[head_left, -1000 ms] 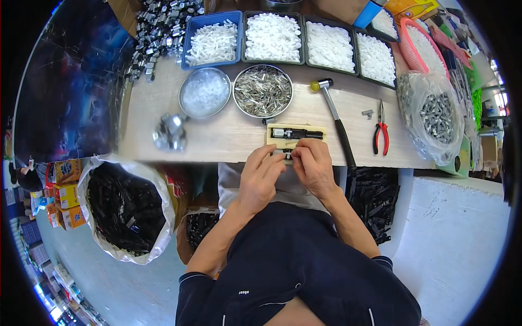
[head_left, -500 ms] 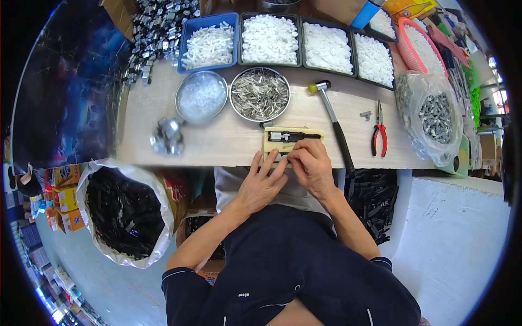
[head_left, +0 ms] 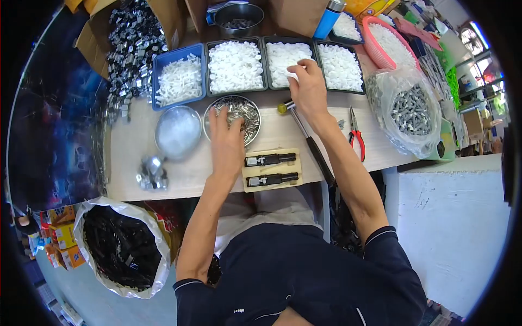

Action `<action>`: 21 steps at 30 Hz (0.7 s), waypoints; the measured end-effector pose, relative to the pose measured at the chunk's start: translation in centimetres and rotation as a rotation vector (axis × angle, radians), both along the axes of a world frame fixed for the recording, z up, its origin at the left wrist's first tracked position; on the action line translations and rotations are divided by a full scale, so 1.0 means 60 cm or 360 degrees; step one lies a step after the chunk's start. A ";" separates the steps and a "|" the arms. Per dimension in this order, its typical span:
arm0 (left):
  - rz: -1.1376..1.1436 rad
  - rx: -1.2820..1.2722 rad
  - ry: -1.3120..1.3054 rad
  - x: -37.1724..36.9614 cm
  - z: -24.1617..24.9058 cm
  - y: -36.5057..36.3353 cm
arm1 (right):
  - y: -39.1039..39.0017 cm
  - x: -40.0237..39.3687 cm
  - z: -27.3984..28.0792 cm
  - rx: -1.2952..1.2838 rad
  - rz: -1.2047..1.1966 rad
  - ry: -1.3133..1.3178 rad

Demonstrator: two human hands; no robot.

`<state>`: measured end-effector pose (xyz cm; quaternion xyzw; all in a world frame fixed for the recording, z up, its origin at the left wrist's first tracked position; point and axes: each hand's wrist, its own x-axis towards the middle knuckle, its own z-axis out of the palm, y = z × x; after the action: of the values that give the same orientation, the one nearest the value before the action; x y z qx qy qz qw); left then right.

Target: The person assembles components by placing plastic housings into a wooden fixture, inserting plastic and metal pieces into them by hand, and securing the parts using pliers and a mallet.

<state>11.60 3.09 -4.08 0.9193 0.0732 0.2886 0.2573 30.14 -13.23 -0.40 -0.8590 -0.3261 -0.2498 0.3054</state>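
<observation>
Picking parts: left hand (head_left: 227, 142) spread in pin bowl (head_left: 251, 111), grip unclear; right hand (head_left: 307, 87) pinching white piece over tray (head_left: 274, 39). Next, careful carrying to jig (head_left: 272, 169) near table edge.

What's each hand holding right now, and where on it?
Right hand pinches a small white part at its edge; left hand is in the metal-pin bowl, hold unclear.
</observation>
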 end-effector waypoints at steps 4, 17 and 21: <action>-0.0064 -0.0050 0.0056 -0.004 -0.008 0.006 | 0.017 0.035 -0.014 -0.0212 -0.0011 -0.0037; -0.0152 -0.0392 -0.0198 -0.019 0.017 0.014 | 0.017 0.033 -0.029 0.0250 0.0102 -0.0206; -0.0226 -0.1067 -0.0043 -0.081 0.035 0.003 | 0.024 -0.044 -0.006 0.0521 0.0289 0.0016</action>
<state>6.76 3.28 -2.00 0.7824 0.0963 0.2419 0.5657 27.48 -11.80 -0.79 -0.7662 -0.3557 -0.2668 0.4640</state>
